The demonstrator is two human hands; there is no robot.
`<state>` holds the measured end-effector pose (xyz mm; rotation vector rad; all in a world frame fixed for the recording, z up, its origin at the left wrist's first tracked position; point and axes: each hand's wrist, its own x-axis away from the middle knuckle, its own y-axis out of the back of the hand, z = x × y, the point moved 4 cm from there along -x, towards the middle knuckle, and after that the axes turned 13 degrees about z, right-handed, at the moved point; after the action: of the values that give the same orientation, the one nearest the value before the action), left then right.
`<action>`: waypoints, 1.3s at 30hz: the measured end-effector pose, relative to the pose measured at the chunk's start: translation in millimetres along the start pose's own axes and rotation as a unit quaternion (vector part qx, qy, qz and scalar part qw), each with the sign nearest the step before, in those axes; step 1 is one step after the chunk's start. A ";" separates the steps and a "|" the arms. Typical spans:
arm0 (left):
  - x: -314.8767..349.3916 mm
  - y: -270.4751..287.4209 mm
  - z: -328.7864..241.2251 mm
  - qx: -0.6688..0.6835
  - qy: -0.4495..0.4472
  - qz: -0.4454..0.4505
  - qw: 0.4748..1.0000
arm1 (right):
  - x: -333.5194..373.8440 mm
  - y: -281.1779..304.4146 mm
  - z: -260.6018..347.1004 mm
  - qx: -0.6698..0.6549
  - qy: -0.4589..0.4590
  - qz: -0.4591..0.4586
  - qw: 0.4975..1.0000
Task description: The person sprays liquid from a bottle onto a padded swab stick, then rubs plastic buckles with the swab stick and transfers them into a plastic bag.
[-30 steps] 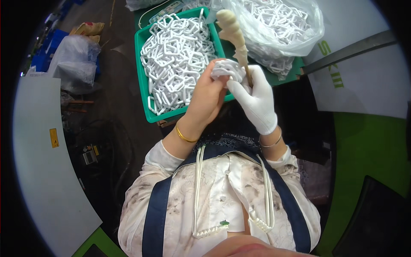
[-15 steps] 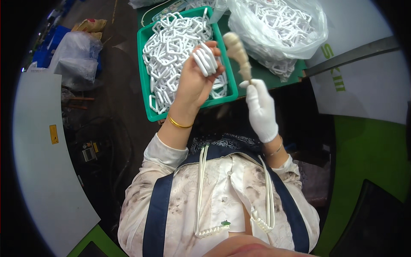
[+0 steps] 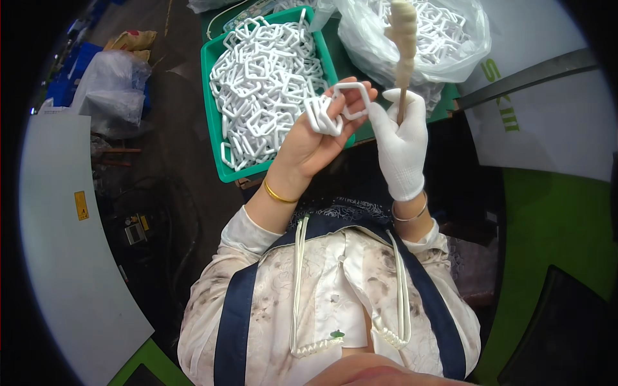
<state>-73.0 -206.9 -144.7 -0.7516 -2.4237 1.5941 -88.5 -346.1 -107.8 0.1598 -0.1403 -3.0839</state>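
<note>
So the left hand point(image 3: 309, 148) is bare and lying palm-up, with the thumb hooking over a small bunch of white rings point(image 3: 311, 116), while one single white ring point(image 3: 366, 96) is leaning out against the spread fingertips. The right hand point(image 3: 404, 135) is wearing a white glove point(image 3: 404, 167) and is closing around a thin stick point(image 3: 402, 106), which is carrying a lumpy cream-coloured wad point(image 3: 403, 42) up top. Its thumb is hovering right by the single ring's edge; can't tell if it's actually touching. Tons more rings point(image 3: 264, 83) are piling up in the green tray point(image 3: 210, 103) just beyond, and a clear plastic bag point(image 3: 360, 51) of them is sitting beside it on the table point(image 3: 445, 96). Handling-wise, I'm guessing these angular rings are light, stiff plastic, probably a bit slick on bare skin and not very fragile. Best hold is likely pinching one straight side between thumb and finger, since the open middles are looking prone to snagging each other.
</note>
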 end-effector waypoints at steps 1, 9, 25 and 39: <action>-0.6 3.2 1.5 0.001 0.000 0.000 1.000 | 2.3 -1.4 5.8 -0.003 -0.004 0.022 1.000; 0.3 5.1 1.0 0.009 -0.022 0.001 1.000 | 1.9 0.7 -1.9 0.015 -0.007 -0.004 1.000; -1.2 -1.0 -7.6 0.123 -0.044 0.068 0.989 | 21.8 -9.7 -12.4 0.096 0.001 0.167 0.981; 4.0 10.7 -11.0 0.110 -0.045 0.023 0.993 | 25.9 5.2 -20.6 0.104 -0.023 0.119 0.987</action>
<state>-68.8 -192.7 -150.2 -0.7166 -2.2510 1.9127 -111.8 -354.5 -130.4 0.0729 -0.4481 -2.8312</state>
